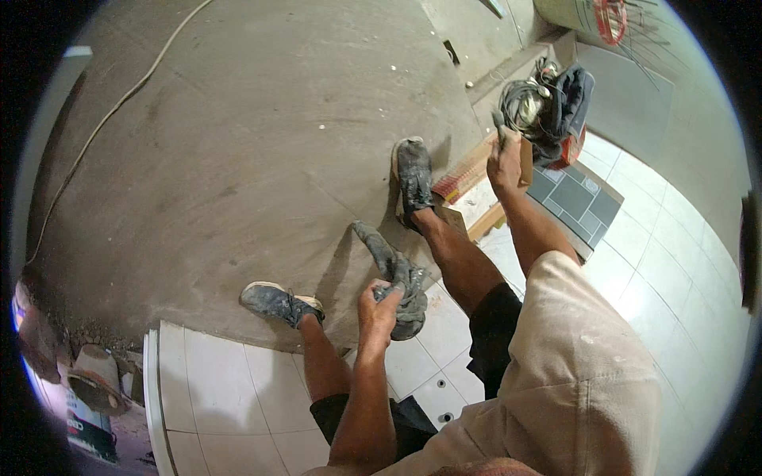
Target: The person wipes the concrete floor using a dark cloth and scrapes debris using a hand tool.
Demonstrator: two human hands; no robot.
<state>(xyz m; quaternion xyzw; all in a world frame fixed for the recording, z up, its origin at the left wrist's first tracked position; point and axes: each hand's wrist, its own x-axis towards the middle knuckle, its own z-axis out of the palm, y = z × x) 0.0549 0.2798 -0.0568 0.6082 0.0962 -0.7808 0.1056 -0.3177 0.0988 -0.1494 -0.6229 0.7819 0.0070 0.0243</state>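
Note:
My left hand (pixel 378 313) is closed around a bunched, grey-smeared rag (pixel 401 278), held between my legs. One end of this dark rag sticks out long and narrow toward the bare grey floor (pixel 238 159). Farther off to the right, my right hand (pixel 506 165) is closed on a short, narrow dark tool (pixel 498 120). Only its upper end shows above the fingers, so its exact kind cannot be made out. That hand is over a long cardboard box (pixel 468 168), near a dark bag (pixel 565 99) with coiled cables (pixel 522 105).
A patterned grey tile (pixel 578 198) lies right of my right hand. White floor tiles (pixel 222 381) border the grey floor on my side. A loose cable (pixel 119 107) runs along the left. Buckets (pixel 94 381) stand at the lower left, and a large pale container (pixel 571 14) at the far right.

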